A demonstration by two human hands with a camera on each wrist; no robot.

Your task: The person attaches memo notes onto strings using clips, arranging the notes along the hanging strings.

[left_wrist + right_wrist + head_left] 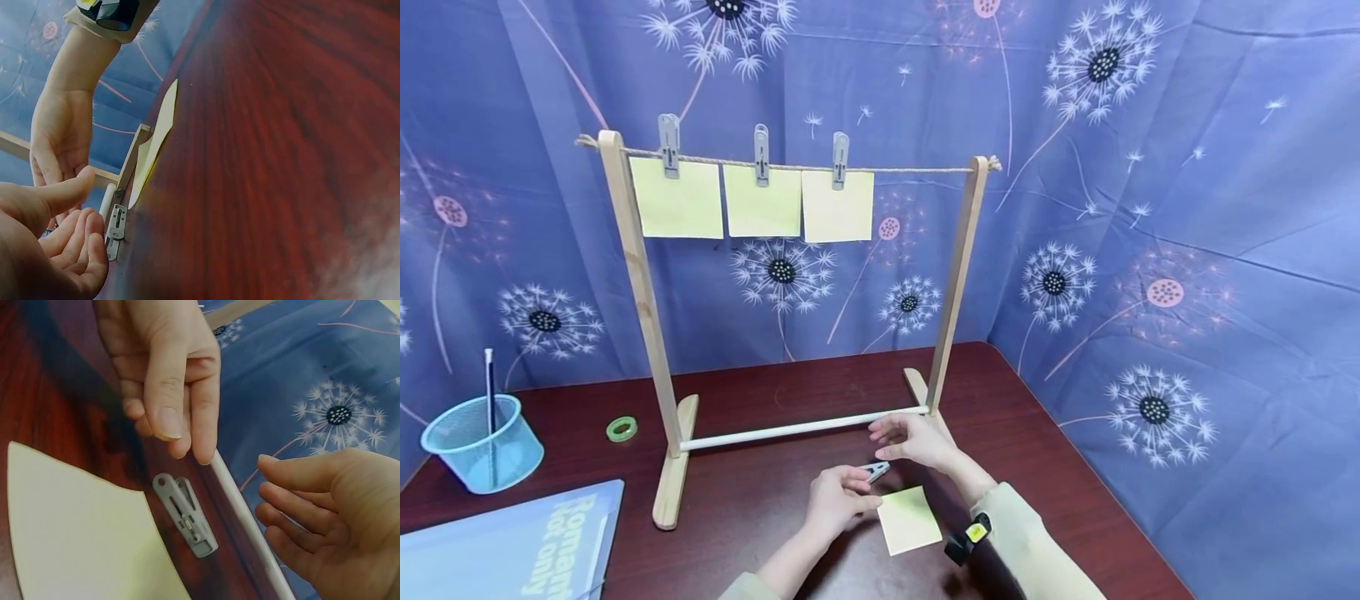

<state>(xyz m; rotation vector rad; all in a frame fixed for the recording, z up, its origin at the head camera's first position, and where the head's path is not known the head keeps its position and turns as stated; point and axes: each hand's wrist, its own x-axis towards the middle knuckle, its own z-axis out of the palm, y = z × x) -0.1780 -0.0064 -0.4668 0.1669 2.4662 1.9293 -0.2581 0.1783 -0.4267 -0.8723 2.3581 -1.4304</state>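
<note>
A grey clothes peg [876,472] lies on the dark red table between my two hands. Close to its near side is my left hand [835,502], fingers loosely bent and holding nothing. My right hand [917,442] hovers beyond the peg, near the white crossbar [805,428], also with nothing in its fingers. In the right wrist view the peg [185,515] lies beside a pale yellow sticky note [81,531], below the left hand's fingertips [169,423]. The note [910,521] has a raised, curving edge in the left wrist view.
A wooden stand [640,292] carries a rope [917,170], from which three yellow notes [677,204] hang by grey pegs [762,156]. Left of it are a green tape roll [621,429], a blue mesh cup [512,450] holding a pen, and a blue folder [497,542].
</note>
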